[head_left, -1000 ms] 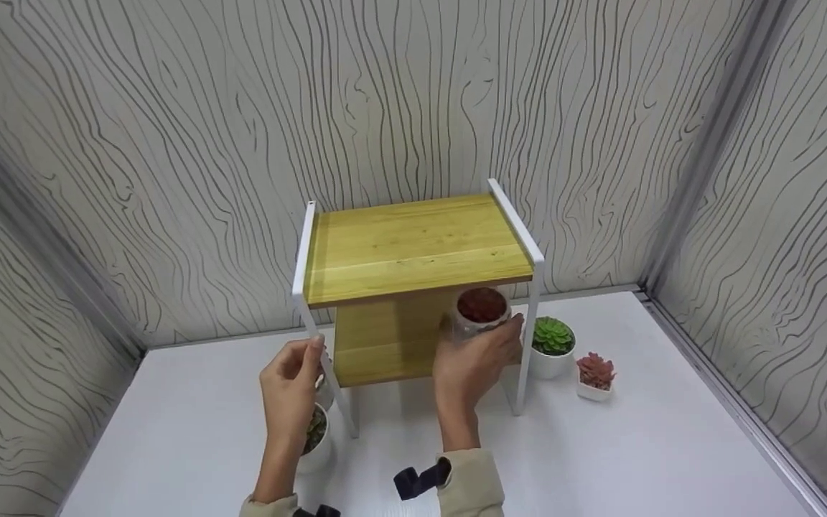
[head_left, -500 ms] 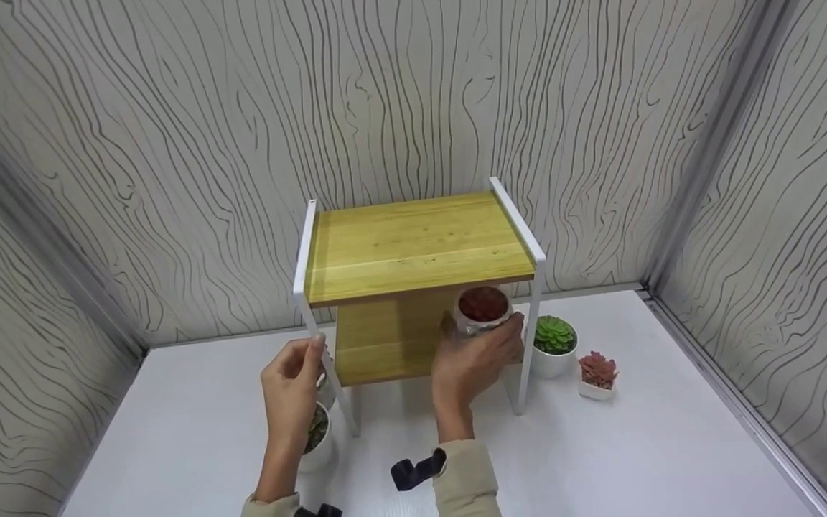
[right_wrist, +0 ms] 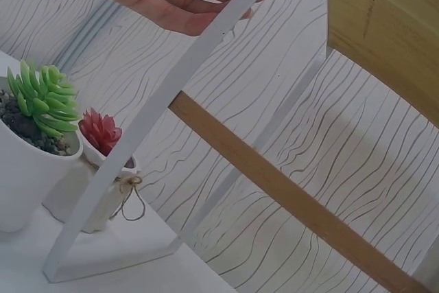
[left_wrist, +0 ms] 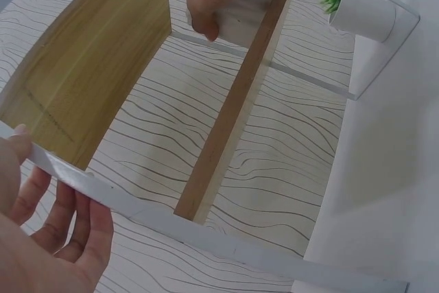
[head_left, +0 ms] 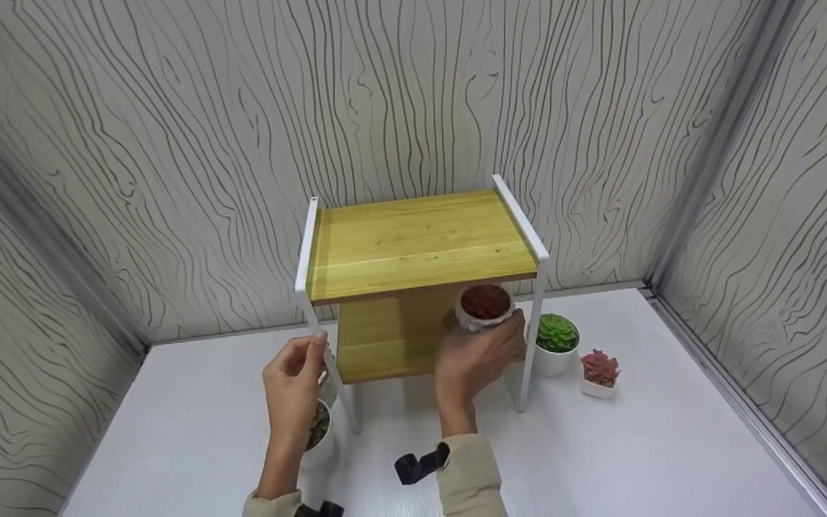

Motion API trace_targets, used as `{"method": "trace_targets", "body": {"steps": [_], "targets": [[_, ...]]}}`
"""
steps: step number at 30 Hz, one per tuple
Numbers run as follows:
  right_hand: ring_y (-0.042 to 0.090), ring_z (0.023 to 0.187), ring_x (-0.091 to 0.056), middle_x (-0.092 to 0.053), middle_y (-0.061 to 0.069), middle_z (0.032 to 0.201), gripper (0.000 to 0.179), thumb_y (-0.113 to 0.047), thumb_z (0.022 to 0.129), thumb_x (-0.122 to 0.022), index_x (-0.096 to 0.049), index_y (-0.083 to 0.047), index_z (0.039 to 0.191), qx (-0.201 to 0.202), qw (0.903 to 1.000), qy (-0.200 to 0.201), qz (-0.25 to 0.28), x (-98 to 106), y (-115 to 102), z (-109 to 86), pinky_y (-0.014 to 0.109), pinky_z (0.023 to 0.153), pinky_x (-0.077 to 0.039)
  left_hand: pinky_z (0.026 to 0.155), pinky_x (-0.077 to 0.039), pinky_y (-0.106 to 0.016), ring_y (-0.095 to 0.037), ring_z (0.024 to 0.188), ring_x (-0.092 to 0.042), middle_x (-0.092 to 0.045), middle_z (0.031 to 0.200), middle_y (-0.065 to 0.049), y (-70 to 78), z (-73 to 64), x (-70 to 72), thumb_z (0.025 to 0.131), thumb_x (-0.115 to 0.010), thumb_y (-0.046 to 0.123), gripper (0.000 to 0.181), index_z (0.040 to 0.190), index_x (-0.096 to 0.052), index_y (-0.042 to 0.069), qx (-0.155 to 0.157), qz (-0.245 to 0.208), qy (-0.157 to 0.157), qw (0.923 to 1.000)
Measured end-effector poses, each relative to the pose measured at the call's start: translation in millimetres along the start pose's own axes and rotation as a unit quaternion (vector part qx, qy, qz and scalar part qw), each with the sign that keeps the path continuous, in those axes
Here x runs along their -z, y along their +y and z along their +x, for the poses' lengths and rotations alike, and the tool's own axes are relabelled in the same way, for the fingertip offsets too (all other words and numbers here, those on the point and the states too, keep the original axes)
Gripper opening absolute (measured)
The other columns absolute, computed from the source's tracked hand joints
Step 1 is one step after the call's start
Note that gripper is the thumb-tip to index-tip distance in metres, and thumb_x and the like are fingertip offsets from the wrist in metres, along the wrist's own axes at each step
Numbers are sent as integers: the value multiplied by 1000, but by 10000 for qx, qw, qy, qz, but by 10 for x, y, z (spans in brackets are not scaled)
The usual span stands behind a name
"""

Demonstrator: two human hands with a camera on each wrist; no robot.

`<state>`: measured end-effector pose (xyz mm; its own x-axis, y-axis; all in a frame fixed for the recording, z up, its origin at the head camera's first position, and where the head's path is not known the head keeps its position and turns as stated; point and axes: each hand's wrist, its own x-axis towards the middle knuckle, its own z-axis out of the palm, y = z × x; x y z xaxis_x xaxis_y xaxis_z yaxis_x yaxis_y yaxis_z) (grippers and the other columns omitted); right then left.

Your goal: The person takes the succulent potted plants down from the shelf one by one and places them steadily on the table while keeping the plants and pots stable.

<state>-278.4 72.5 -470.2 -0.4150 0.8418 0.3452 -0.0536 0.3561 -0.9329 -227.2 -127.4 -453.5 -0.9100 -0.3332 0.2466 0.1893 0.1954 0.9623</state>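
A two-tier rack (head_left: 424, 244) has yellow wood boards and white metal side frames. My left hand (head_left: 294, 388) holds the rack's front left leg (left_wrist: 206, 238); the left wrist view has its thumb and fingers on either side of the bar. Inside the rack, at the right end of the lower board (head_left: 385, 348), my right hand (head_left: 477, 362) grips a white pot with a dark red succulent (head_left: 485, 302). Its fingers wrap the pot from the front and right. The pot's base is hidden behind this hand in the head view and overlaps the lower board in the left wrist view.
Right of the rack stand a green succulent (head_left: 557, 332) in a white pot and a small pink-red succulent (head_left: 600, 368). A twine-tied pot (right_wrist: 103, 197) with a red succulent shows past the frame. Another potted plant (head_left: 320, 434) sits behind the left wrist. Patterned walls surround the white table (head_left: 191, 431).
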Motion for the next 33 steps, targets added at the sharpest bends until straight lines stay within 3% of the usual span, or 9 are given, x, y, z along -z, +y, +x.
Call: {"method": "trace_targets", "body": {"steps": [10,17,23,30,33], "targets": [[46,136,-52,-55,29,148,97,-17,71,-97,-46,6,150,103,9999,83,53,18,11,-14,63,106,-49,82,-58,-21,-13,88,-64,-70,94,3,0,-4,18,103,-69,37,28,105,-76,11,153,-5,4,9999],[46,132,-55,-58,28,144,98,-18,67,-99,-49,5,148,173,9996,203,108,35,13,-6,61,107,-48,80,-57,-22,-13,87,-63,-71,97,-6,-10,0,9,103,-69,38,28,105,-76,11,133,-56,-16,9999],[45,133,-54,-58,28,143,95,-21,69,-97,-50,4,148,186,9994,236,159,64,-16,-46,63,106,-49,79,-57,-23,-16,85,-64,-72,94,-1,-7,-2,-1,103,-69,35,26,104,-76,10,12,-45,-16,10000],[44,134,-54,-59,28,143,94,-21,70,-96,-50,3,148,264,9990,271,227,106,-41,-78,63,106,-48,78,-56,-23,-18,85,-64,-70,91,-7,-11,-2,4,103,-69,35,26,104,-76,10,50,-85,-40,9999],[45,136,-53,-58,28,145,94,-20,70,-96,-49,3,149,254,9990,228,276,139,-62,-88,62,110,-46,78,-57,-23,-14,85,-63,-70,91,-1,-11,1,10,103,-69,36,26,105,-76,11,107,-33,-20,9999]]}}
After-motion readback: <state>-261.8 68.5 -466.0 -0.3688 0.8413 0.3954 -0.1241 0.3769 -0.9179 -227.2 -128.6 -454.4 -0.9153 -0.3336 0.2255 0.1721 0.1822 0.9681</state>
